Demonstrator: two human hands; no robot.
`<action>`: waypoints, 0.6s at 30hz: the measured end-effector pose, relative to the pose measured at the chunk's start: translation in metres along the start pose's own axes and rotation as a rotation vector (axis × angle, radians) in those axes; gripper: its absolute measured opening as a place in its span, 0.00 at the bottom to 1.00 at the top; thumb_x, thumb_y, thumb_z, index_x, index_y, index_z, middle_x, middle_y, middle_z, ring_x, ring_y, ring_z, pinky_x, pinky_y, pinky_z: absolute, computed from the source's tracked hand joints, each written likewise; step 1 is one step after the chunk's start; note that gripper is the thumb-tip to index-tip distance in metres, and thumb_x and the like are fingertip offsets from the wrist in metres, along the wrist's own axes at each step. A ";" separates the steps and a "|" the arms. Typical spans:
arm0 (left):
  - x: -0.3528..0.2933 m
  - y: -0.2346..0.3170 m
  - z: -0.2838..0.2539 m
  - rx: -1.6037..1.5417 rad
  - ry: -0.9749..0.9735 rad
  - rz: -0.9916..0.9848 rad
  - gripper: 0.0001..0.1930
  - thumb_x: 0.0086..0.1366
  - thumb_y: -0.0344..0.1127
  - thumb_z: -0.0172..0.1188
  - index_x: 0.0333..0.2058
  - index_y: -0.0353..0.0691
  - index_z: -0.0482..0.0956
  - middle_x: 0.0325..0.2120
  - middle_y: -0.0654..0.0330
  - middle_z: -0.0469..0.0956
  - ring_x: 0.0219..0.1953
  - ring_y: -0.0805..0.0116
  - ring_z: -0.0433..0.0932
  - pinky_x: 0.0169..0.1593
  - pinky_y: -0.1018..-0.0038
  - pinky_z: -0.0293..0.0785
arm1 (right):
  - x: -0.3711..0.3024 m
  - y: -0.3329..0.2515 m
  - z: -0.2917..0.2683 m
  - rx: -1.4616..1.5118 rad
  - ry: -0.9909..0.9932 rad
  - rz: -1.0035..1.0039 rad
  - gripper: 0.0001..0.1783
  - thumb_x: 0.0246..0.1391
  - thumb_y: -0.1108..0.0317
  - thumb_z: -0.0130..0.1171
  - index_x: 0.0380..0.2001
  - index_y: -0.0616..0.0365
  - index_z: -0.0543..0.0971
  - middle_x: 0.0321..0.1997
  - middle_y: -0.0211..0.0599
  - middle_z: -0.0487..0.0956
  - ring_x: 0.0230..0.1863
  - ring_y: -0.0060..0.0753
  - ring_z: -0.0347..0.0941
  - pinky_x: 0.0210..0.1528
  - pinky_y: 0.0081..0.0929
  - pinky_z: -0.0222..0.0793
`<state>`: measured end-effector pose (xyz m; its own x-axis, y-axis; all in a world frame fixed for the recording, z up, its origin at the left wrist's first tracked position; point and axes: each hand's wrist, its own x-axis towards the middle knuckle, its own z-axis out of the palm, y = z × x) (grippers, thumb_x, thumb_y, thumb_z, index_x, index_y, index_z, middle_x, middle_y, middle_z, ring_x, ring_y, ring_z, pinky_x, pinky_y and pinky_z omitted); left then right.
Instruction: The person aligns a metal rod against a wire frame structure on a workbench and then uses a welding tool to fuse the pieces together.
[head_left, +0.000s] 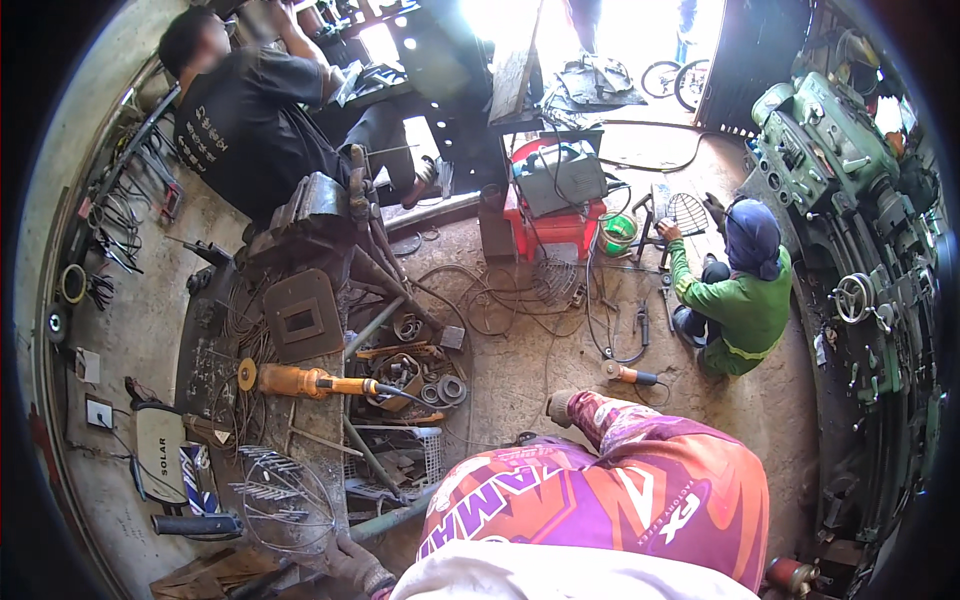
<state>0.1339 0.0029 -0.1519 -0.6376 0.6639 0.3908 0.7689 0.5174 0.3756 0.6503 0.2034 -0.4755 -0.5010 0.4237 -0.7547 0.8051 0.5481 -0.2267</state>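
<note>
- Left hand (355,565), one, gloved in grey: at 7 o'clock, beside the lower rim of the wire frame; I cannot tell whether its fingers are spread or pinching.
- Round wire frame (290,515), one, with metal slats: between 7 and 8 o'clock, at the near end of the table (208,345).
- Right hand (560,407), one, gloved: at 5 o'clock, near my view's centre; finger state cannot be told.
- Angle grinder (630,374), small, orange and black: at 4 o'clock, on the floor (520,360), near the right hand.
- Large grinder (315,382), orange, yellowish disc fitted: at 8 o'clock, lying across the table.
- Dark sheet (283,342), rectangular window: at 9 o'clock, just beyond the large grinder.
- Bench vise (318,203), one: at 10 o'clock.
- Red box (570,235), grey machine (562,185) on top: at 1 o'clock.
- Green bucket (617,236): at 2 o'clock.
- Co-worker (745,300), green top, crouching: at 3 o'clock.
</note>
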 end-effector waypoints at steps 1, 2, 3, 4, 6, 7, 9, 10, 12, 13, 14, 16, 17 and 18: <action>0.001 0.004 0.001 0.030 0.009 0.015 0.14 0.65 0.36 0.63 0.44 0.31 0.84 0.40 0.42 0.83 0.43 0.45 0.81 0.52 0.57 0.75 | 0.007 0.005 0.011 0.002 0.002 0.009 0.13 0.46 0.61 0.65 0.38 0.47 0.86 0.44 0.38 0.85 0.46 0.46 0.82 0.46 0.43 0.79; 0.000 0.002 0.002 0.029 0.008 0.012 0.14 0.65 0.36 0.63 0.44 0.31 0.84 0.40 0.42 0.83 0.43 0.45 0.81 0.52 0.57 0.75 | 0.013 0.006 0.018 -0.030 -0.007 -0.034 0.13 0.46 0.61 0.65 0.38 0.47 0.86 0.43 0.38 0.85 0.46 0.46 0.82 0.46 0.43 0.79; 0.000 -0.001 0.004 0.003 0.025 0.025 0.14 0.65 0.36 0.63 0.44 0.31 0.84 0.39 0.42 0.83 0.43 0.45 0.81 0.52 0.56 0.75 | 0.017 0.009 0.025 -0.061 -0.015 -0.074 0.13 0.45 0.61 0.65 0.38 0.46 0.85 0.42 0.37 0.85 0.45 0.45 0.82 0.46 0.42 0.79; -0.001 -0.004 0.003 -0.014 0.044 0.036 0.14 0.65 0.36 0.63 0.43 0.31 0.84 0.39 0.42 0.83 0.43 0.45 0.81 0.52 0.56 0.75 | 0.019 0.006 0.026 -0.063 -0.017 -0.080 0.13 0.45 0.61 0.65 0.38 0.46 0.85 0.42 0.37 0.85 0.45 0.45 0.82 0.46 0.42 0.79; -0.002 -0.007 0.002 -0.007 0.050 0.054 0.14 0.65 0.36 0.63 0.43 0.32 0.84 0.39 0.43 0.83 0.42 0.45 0.81 0.51 0.56 0.75 | 0.019 0.003 0.028 -0.136 -0.034 -0.124 0.16 0.43 0.60 0.65 0.39 0.45 0.84 0.42 0.36 0.85 0.45 0.45 0.82 0.46 0.41 0.79; -0.001 -0.005 0.003 -0.007 0.054 0.076 0.14 0.65 0.36 0.62 0.43 0.32 0.84 0.38 0.43 0.83 0.42 0.45 0.81 0.51 0.56 0.76 | 0.017 0.002 0.027 -0.138 -0.035 -0.122 0.16 0.43 0.60 0.65 0.39 0.45 0.84 0.42 0.36 0.85 0.45 0.45 0.82 0.46 0.41 0.79; 0.001 -0.001 0.005 0.006 0.020 0.057 0.14 0.66 0.37 0.62 0.42 0.32 0.84 0.39 0.43 0.83 0.42 0.45 0.81 0.51 0.56 0.76 | 0.012 0.001 0.026 -0.138 -0.012 -0.142 0.17 0.42 0.59 0.66 0.40 0.46 0.84 0.41 0.35 0.85 0.45 0.45 0.82 0.47 0.40 0.79; -0.001 -0.001 0.001 0.035 -0.006 0.028 0.14 0.66 0.37 0.62 0.42 0.32 0.84 0.39 0.44 0.84 0.42 0.45 0.81 0.51 0.56 0.76 | 0.010 -0.005 0.019 -0.146 -0.015 -0.153 0.17 0.42 0.59 0.66 0.40 0.46 0.84 0.41 0.35 0.85 0.45 0.45 0.82 0.47 0.40 0.79; -0.003 -0.005 -0.001 0.044 0.015 0.027 0.14 0.66 0.37 0.62 0.43 0.32 0.84 0.39 0.44 0.84 0.42 0.45 0.81 0.50 0.56 0.76 | 0.000 -0.016 0.003 -0.227 -0.012 -0.168 0.17 0.43 0.59 0.66 0.39 0.47 0.84 0.42 0.35 0.85 0.46 0.44 0.81 0.48 0.40 0.79; -0.003 -0.005 -0.001 0.041 0.030 0.035 0.14 0.66 0.38 0.62 0.43 0.33 0.84 0.39 0.44 0.84 0.42 0.45 0.81 0.50 0.56 0.76 | -0.004 -0.017 -0.001 -0.230 -0.011 -0.167 0.17 0.43 0.59 0.66 0.39 0.47 0.84 0.42 0.35 0.85 0.46 0.44 0.81 0.48 0.40 0.79; -0.003 -0.005 0.000 0.039 0.032 0.032 0.14 0.66 0.38 0.62 0.43 0.33 0.84 0.39 0.44 0.84 0.42 0.45 0.81 0.50 0.56 0.76 | -0.007 -0.018 -0.005 -0.188 0.015 -0.147 0.17 0.43 0.59 0.66 0.39 0.47 0.84 0.43 0.36 0.85 0.46 0.45 0.81 0.48 0.40 0.78; -0.001 0.000 0.000 0.028 0.036 0.062 0.14 0.66 0.38 0.62 0.43 0.33 0.84 0.39 0.44 0.83 0.42 0.45 0.81 0.50 0.56 0.76 | -0.014 -0.017 -0.010 -0.146 0.043 -0.124 0.16 0.43 0.59 0.66 0.39 0.48 0.84 0.43 0.36 0.84 0.47 0.46 0.81 0.49 0.41 0.78; -0.001 0.005 0.001 0.024 0.036 0.063 0.14 0.66 0.38 0.62 0.43 0.33 0.84 0.39 0.44 0.83 0.42 0.45 0.81 0.50 0.56 0.76 | -0.017 -0.015 -0.012 -0.108 0.038 -0.102 0.16 0.44 0.59 0.65 0.39 0.50 0.84 0.43 0.36 0.84 0.47 0.46 0.81 0.49 0.42 0.78; -0.001 0.011 0.001 0.017 0.050 0.064 0.14 0.66 0.38 0.62 0.43 0.33 0.84 0.38 0.44 0.83 0.42 0.45 0.81 0.50 0.56 0.76 | -0.020 -0.014 -0.013 -0.070 0.032 -0.079 0.16 0.45 0.59 0.65 0.39 0.51 0.84 0.44 0.37 0.84 0.47 0.47 0.81 0.49 0.43 0.78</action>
<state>0.1429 0.0079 -0.1489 -0.5882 0.6682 0.4555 0.8087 0.4842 0.3340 0.6452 0.1970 -0.4490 -0.5729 0.3994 -0.7157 0.7389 0.6295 -0.2402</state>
